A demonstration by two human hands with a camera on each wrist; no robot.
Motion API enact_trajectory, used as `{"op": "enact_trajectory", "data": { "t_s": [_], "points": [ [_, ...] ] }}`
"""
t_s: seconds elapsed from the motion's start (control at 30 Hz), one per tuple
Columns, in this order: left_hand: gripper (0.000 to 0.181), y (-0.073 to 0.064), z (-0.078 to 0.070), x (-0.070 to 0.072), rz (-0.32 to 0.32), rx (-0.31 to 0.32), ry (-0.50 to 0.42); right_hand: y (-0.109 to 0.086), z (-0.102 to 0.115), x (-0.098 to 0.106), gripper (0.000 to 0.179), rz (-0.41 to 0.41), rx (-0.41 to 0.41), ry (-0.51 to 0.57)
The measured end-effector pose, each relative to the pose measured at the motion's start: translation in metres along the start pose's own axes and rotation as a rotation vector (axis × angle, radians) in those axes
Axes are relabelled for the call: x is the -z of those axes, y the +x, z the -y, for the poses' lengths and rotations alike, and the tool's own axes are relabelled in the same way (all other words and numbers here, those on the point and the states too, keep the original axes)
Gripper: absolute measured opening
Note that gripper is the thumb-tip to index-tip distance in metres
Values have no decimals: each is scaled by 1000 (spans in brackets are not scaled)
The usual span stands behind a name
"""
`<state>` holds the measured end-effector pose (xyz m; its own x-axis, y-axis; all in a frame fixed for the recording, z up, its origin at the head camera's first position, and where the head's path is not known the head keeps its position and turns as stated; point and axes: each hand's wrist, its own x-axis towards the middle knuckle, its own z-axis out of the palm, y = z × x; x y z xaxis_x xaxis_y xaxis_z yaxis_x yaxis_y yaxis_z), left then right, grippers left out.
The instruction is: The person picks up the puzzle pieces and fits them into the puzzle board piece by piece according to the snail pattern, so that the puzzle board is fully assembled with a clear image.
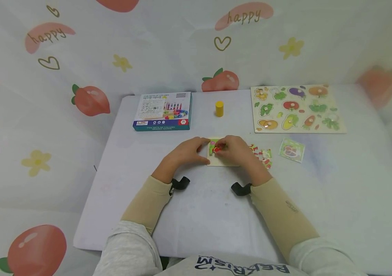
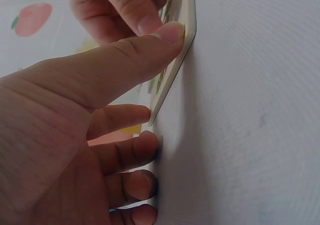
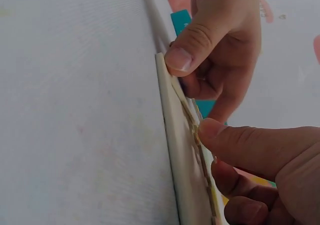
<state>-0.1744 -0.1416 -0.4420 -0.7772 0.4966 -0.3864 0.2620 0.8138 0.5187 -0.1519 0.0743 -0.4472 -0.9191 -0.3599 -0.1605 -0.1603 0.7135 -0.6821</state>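
Observation:
A small wooden puzzle board (image 1: 224, 162) lies between both hands, with colourful pieces at its left end. My left hand (image 1: 189, 151) grips the board's left side, thumb on the near corner and index finger at the far one; the other fingers curl loosely beside it in the left wrist view. At the board's picture side, the thumb and fingers of my right hand (image 1: 235, 150) pinch a red and green puzzle piece (image 1: 217, 149), mostly hidden by the fingertips. More puzzle pieces (image 1: 266, 156) lie just right of the board, partly behind the right wrist.
A boxed bead set (image 1: 163, 111) sits at the back left. Near the back middle stands a yellow cylinder (image 1: 219, 109). A large vegetable peg puzzle (image 1: 297, 111) lies at the back right, and a small square picture packet (image 1: 292, 150) is in front of it.

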Motion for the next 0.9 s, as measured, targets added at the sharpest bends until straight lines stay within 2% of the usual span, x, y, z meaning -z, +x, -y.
{"op": "enact_trajectory", "data": {
  "t_s": [0.53,0.7,0.9],
  "points": [
    [84,0,0,-1,-2,-3,14,3,-2,-7,22,-24,-38,-43],
    [84,-1,0,-1,-1,-2,16,2,2,-7,16,-19,-26,-112],
    [84,0,0,-1,-1,-10,1,-1,8,-5,19,3,2,-206]
  ]
}}
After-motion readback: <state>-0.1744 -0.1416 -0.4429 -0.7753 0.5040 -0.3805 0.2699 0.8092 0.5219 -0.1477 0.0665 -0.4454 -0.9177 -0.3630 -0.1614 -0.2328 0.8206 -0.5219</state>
